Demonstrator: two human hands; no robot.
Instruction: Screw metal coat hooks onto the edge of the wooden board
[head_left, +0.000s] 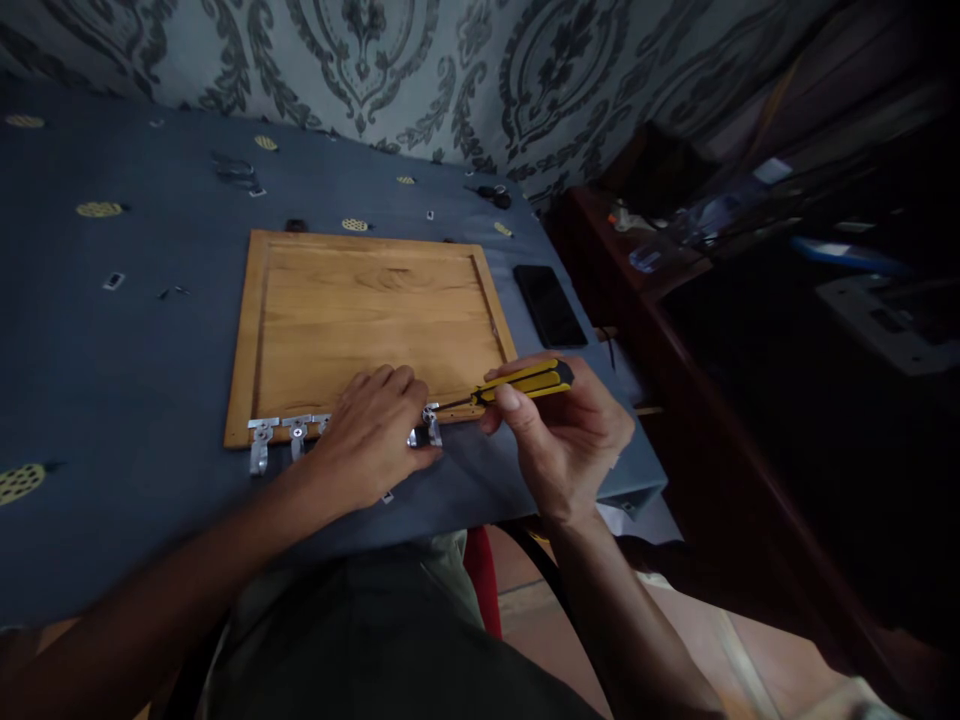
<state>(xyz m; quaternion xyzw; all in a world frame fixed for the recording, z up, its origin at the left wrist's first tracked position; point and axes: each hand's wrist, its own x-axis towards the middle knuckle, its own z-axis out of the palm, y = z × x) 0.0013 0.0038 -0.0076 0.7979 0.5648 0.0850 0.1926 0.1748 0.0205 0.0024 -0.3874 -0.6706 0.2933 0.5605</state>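
Note:
A framed wooden panel (375,300) lies flat on the cloth-covered table. Several silver metal hinges (260,445) are lined up along its near edge, their arms sticking out past the wood. My left hand (375,430) rests over that edge, its fingers closed around the rightmost hinge (433,425) and partly covering others. In my right hand (570,430) is a yellow and black screwdriver (529,382), held almost level by the handle. Its tip points left and meets the rightmost hinge; the screw there is too small to make out.
A black phone (550,305) lies right of the panel. Small screws (174,292) are at left, keys (493,195) at the back, and some metal pieces (234,172) at the back left. A dark wooden desk (660,290) with clutter stands at the right.

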